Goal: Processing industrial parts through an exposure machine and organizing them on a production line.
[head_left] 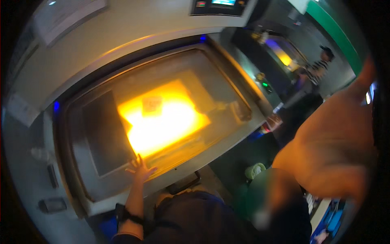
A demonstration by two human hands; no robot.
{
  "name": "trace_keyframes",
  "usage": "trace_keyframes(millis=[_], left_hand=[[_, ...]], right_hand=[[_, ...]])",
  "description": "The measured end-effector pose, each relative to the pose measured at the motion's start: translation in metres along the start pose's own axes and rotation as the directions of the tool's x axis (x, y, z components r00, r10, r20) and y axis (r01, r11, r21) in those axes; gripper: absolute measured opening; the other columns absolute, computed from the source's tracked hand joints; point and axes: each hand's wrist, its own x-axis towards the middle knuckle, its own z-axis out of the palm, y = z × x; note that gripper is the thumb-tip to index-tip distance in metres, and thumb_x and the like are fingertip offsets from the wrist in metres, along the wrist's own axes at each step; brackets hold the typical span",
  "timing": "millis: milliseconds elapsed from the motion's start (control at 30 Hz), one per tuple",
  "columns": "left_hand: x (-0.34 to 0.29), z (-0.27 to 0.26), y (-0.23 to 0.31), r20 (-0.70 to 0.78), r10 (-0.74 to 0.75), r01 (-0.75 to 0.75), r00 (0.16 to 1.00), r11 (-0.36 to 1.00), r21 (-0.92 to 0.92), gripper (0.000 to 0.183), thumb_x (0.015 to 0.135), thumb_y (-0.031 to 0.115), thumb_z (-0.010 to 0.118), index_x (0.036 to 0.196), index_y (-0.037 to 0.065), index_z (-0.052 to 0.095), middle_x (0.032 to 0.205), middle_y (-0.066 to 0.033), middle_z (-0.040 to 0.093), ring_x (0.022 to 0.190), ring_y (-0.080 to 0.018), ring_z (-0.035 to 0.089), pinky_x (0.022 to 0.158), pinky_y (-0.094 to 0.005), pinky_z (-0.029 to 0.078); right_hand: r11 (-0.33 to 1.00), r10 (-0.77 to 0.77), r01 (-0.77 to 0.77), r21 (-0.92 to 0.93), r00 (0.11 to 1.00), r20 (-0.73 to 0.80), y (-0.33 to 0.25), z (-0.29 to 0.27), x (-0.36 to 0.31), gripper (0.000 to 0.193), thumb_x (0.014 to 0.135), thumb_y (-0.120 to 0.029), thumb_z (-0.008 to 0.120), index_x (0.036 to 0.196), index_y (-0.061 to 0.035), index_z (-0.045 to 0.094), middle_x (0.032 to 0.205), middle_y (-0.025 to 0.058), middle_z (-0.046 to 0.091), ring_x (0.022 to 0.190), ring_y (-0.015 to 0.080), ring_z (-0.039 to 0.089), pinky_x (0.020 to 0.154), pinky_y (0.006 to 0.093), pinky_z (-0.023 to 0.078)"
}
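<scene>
A framed flat tray point(101, 195) of a large light machine lies before me, tilted in view. At its middle a yellow sheet point(178, 91) glows brightly, almost white at the centre, with a small square label point(152, 105) on it. My left hand point(140, 168) is at the sheet's near left corner, fingers spread, holding nothing that I can see. Beside it on the left is a dark rectangular panel point(105, 134). My right arm point(329, 142) is raised very close to the camera at the right, large and blurred; its fingers cannot be made out.
A control panel with a small screen point(219, 6) is on the machine's upper housing. Beyond, a person in a striped top point(319, 71) stands near another glowing machine point(282, 53). A pale green round container point(255, 171) is at the right, below the tray. Blue items point(335, 219) lie lower right.
</scene>
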Motion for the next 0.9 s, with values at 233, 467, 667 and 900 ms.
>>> trace_keyframes(millis=[233,467,667,900], left_hand=[[0.004,0.021,0.01,-0.016,-0.225,0.225,0.974,0.974,-0.012,0.151,0.058,0.081,0.069,0.149,0.008,-0.025,0.154,-0.0218,-0.032,0.139,-0.0433,-0.034,0.101,-0.0749,-0.017],[0.003,0.014,0.007,-0.056,-0.26,0.262,0.964,0.965,0.016,0.154,0.055,0.081,0.072,0.149,0.008,-0.026,0.153,-0.0198,-0.034,0.139,-0.0434,-0.033,0.102,-0.0741,-0.017],[0.017,0.025,0.01,-0.057,-0.268,0.272,0.962,0.959,0.076,0.155,0.053,0.086,0.068,0.149,0.01,-0.027,0.154,-0.0177,-0.034,0.139,-0.0436,-0.033,0.101,-0.0749,-0.016],[0.014,0.029,0.011,-0.11,-0.231,0.239,0.967,0.969,0.058,0.157,0.048,0.088,0.067,0.15,0.012,-0.026,0.156,-0.0156,-0.031,0.142,-0.0429,-0.029,0.104,-0.074,-0.012]], right_hand=[[0.091,0.908,-0.977,-0.193,0.002,0.419,-0.117,-0.057,-0.312,0.007,0.085,-0.009,0.065,0.085,-0.0028,0.068,0.09,0.0119,0.07,0.082,0.0226,0.067,0.075,0.0333,0.053],[0.2,0.696,-0.774,-0.601,-0.32,0.643,-0.224,-0.058,-0.555,0.044,0.083,-0.021,0.072,0.122,-0.0053,0.06,0.126,0.016,0.059,0.121,0.0337,0.054,0.1,0.0448,0.044],[0.084,0.82,-0.708,-0.701,-0.35,0.452,-0.158,0.005,-0.655,0.045,0.085,-0.027,0.069,0.123,-0.005,0.059,0.127,0.0188,0.058,0.121,0.0367,0.053,0.104,0.0445,0.04],[-0.086,0.831,-0.741,-0.666,-0.422,0.362,-0.185,-0.009,-0.661,0.048,0.085,-0.029,0.068,0.126,-0.0048,0.058,0.128,0.0183,0.058,0.121,0.035,0.053,0.102,0.0429,0.042]])
